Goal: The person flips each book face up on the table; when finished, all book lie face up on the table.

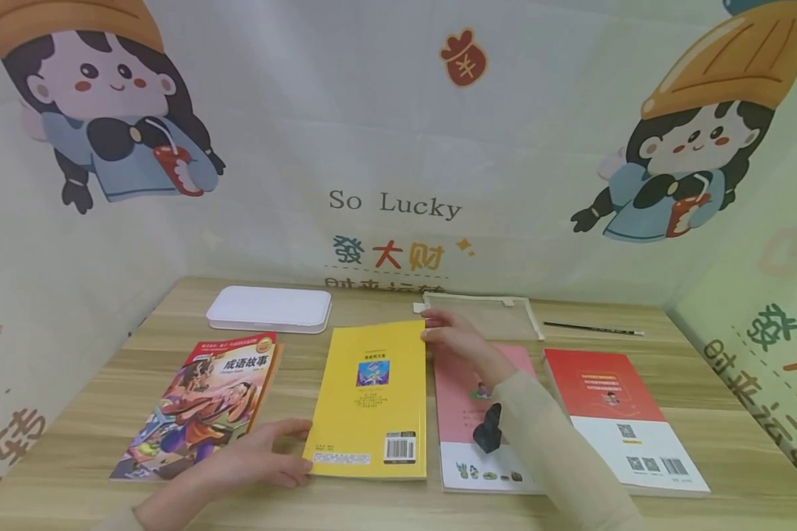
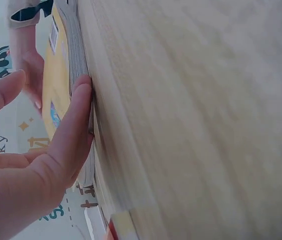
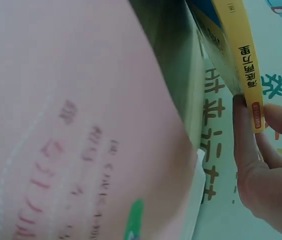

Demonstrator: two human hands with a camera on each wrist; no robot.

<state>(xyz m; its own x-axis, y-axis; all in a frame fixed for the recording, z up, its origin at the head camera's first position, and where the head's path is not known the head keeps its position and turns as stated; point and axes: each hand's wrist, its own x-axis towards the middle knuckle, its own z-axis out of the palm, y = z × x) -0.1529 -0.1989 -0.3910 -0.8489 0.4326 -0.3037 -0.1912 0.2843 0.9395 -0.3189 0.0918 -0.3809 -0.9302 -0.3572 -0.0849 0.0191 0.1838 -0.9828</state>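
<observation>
A yellow book (image 1: 365,417) lies in front of me with its back cover up, a barcode at its lower right. My right hand (image 1: 461,343) pinches its upper right corner; in the right wrist view the thumb and fingers hold the end of the yellow spine (image 3: 245,60), which is lifted off the table. At the lower left edge is my left hand (image 1: 252,461). Its fingers (image 2: 73,117) touch the page edges in the left wrist view, while the thumb stands apart from the cover. The right forearm passes over a pink and white book (image 1: 454,420), partly hiding it.
An illustrated storybook (image 1: 199,405) lies at the left, a red and white book (image 1: 611,398) at the right. Along the back are a white case (image 1: 268,306), a translucent zip pouch (image 1: 481,318) and a dark pencil (image 1: 594,329). A printed cloth (image 1: 385,133) hangs behind the table.
</observation>
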